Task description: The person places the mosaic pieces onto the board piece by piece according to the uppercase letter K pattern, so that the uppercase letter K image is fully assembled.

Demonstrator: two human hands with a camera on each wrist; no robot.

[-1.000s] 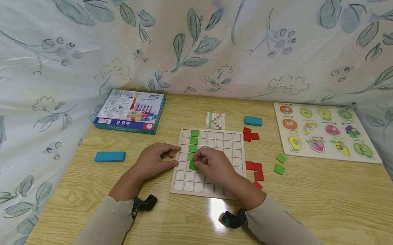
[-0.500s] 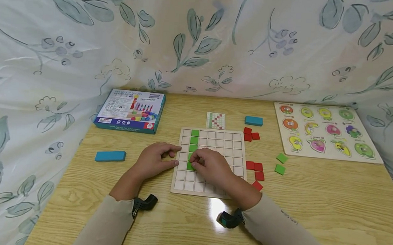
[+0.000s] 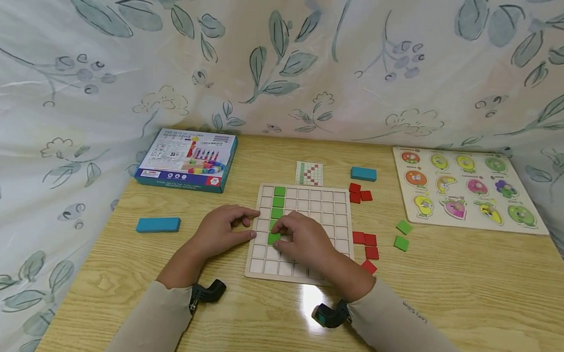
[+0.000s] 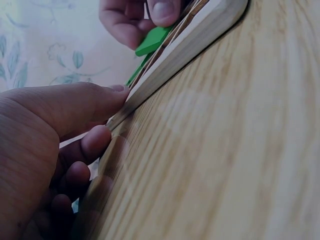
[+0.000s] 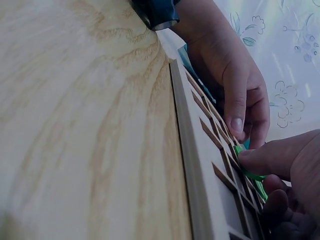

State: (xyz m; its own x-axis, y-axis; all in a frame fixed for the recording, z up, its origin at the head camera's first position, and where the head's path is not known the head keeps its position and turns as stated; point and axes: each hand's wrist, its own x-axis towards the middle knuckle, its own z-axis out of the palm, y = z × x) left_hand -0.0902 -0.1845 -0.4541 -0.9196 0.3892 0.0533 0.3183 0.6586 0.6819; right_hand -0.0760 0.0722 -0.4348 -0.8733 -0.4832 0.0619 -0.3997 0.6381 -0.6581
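**Green tile under your right fingertips, on the grid board**

Your wooden counter (image 3: pixel 447 288) carries everything, backed by a leaf-printed curtain (image 3: pixel 287 60). At the far right lies the fruit peg puzzle (image 3: pixel 466 188); at the far left, the blue toy box (image 3: pixel 186 160).

In the middle sits the wooden grid board (image 3: pixel 303 232), a square tray of small cells. Your left hand (image 3: pixel 225 228) rests against its left edge, thumb and fingers curled round the rim, gripping the board; the left wrist view shows the thumb lying along that edge. Your right hand (image 3: pixel 305 240) lies over the board's centre, fingers bent down onto a green tile (image 3: pixel 274 238). That tile sits in the second column from the left, just below the run of green tiles (image 3: pixel 278 202) already filling that column from the top. It lies at your right fingertips, on the thumb side, between your two hands. The right wrist view shows your thumb and fingers pinching it, its edge lifted at a slant above the cell.

Two blue blocks lie apart: one (image 3: pixel 158 224) left of your left hand, one (image 3: pixel 363 174) beyond the board. A small pattern card (image 3: pixel 309 173) lies just past the board's far edge. Red tiles (image 3: pixel 366 242) cluster just right of the board, more red tiles (image 3: pixel 359 193) near its far corner, and two loose green tiles (image 3: pixel 402 235) lie further right.
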